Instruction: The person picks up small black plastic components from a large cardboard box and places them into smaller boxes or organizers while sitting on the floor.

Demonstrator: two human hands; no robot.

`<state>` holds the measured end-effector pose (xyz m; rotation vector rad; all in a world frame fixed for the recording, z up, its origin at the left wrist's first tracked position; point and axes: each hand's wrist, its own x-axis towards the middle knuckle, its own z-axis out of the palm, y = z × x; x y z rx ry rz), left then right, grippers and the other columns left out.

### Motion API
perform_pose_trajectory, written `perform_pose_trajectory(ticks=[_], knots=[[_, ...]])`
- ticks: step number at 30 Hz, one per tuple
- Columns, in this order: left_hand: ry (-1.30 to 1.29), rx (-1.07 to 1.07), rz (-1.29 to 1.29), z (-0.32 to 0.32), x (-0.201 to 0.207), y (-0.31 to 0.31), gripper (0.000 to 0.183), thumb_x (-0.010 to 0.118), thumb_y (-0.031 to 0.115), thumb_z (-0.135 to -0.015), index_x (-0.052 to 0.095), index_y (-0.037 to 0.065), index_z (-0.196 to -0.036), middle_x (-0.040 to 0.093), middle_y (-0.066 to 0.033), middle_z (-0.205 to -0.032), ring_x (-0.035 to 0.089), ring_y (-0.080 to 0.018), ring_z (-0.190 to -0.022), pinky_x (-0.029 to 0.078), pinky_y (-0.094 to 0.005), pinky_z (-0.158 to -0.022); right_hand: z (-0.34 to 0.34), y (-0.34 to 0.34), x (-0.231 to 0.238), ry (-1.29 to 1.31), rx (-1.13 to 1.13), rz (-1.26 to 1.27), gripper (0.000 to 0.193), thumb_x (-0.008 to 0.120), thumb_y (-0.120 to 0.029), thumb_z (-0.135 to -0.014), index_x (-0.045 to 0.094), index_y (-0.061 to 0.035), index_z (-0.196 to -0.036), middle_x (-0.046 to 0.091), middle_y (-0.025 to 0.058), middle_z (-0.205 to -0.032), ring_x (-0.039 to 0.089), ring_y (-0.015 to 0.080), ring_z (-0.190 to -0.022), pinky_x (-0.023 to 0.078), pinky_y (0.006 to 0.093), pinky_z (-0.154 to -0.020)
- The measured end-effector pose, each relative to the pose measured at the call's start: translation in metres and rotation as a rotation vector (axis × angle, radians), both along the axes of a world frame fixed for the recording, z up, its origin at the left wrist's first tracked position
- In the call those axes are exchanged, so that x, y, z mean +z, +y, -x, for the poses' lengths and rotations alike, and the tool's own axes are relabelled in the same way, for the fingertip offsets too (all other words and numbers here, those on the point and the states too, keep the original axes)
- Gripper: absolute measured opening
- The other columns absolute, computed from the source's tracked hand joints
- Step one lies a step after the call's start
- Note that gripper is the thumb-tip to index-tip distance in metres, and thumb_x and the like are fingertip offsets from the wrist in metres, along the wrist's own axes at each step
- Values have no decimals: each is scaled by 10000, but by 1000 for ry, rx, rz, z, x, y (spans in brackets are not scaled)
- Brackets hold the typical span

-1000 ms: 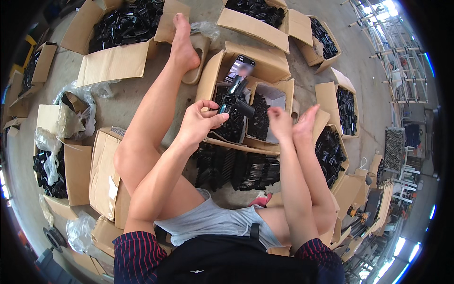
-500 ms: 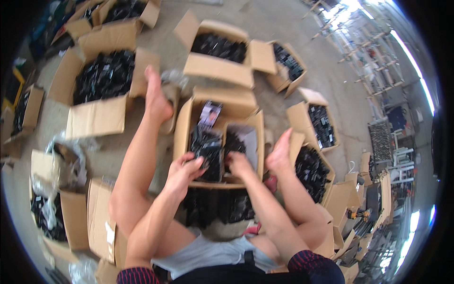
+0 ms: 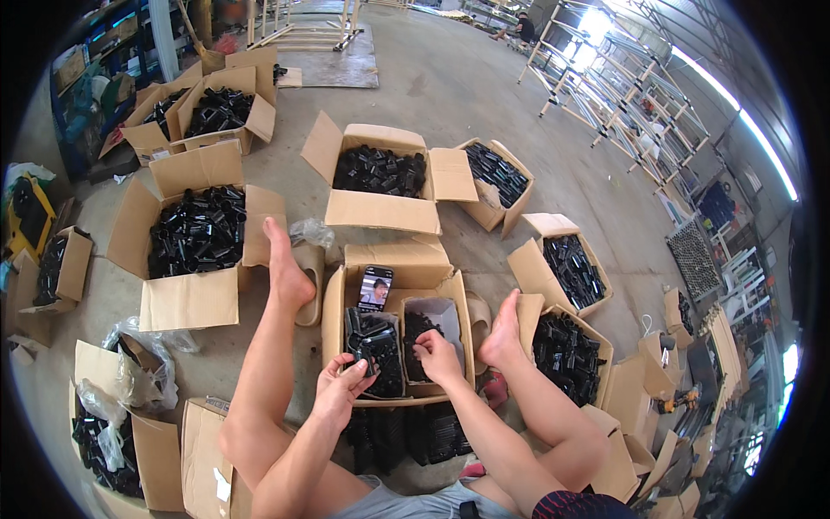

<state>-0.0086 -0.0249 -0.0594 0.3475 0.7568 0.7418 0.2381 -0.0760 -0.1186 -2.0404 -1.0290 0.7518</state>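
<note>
My left hand (image 3: 340,385) is closed on a small black plastic fitting (image 3: 368,361). It is over the left side of an open cardboard box (image 3: 332,322) between my legs, above a pile of black fittings (image 3: 372,327). My right hand (image 3: 439,356) hovers over a smaller inner box (image 3: 449,313) holding tiny black pieces (image 3: 417,324). Its thumb and fingertips are pinched together; whatever they hold is too small to make out. A phone (image 3: 375,288) with a lit screen leans upright against the box's far left inner wall.
Open cartons of black parts surround me: a large carton (image 3: 190,298) at left, another (image 3: 380,210) ahead, one (image 3: 571,268) at right. A sandal (image 3: 309,281) lies by my left foot. Metal frames (image 3: 614,95) stand far right, and a person (image 3: 524,28) sits in the distance.
The view has tilted up, so everything sits lower in the picture and more far floor shows. Both hands stay over the same box, shifted only slightly.
</note>
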Motion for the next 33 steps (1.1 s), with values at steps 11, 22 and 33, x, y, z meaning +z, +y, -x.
perform_pose_trajectory(ticks=[11, 22, 33], knots=[[-71, 25, -78, -7, -2, -5, 314, 704, 60, -941, 492, 88, -1171, 708, -113, -1128, 699, -214, -1048, 570, -389, -957, 67, 3, 90, 476, 44, -345, 118, 632, -32, -982, 639, 25, -1086, 692, 47, -906, 642, 101, -779, 536, 260, -728], [-89, 93, -164, 1, 7, -3, 322, 709, 32, -937, 505, 100, -1176, 721, -80, -1097, 697, -140, -985, 568, -321, -914, 109, 8, 100, 291, 38, -352, 161, 675, -54, -962, 710, 25, -1098, 720, 87, -987, 673, 112, -856, 526, 253, -778], [40, 131, -206, -13, -1, -11, 376, 730, -34, -894, 501, 78, -1171, 719, -103, -1088, 657, -116, -920, 524, -236, -798, 124, 7, 74, 368, -241, -368, 207, 732, -130, -919, 740, 48, -1024, 737, 108, -928, 671, 154, -874, 512, 298, -802]])
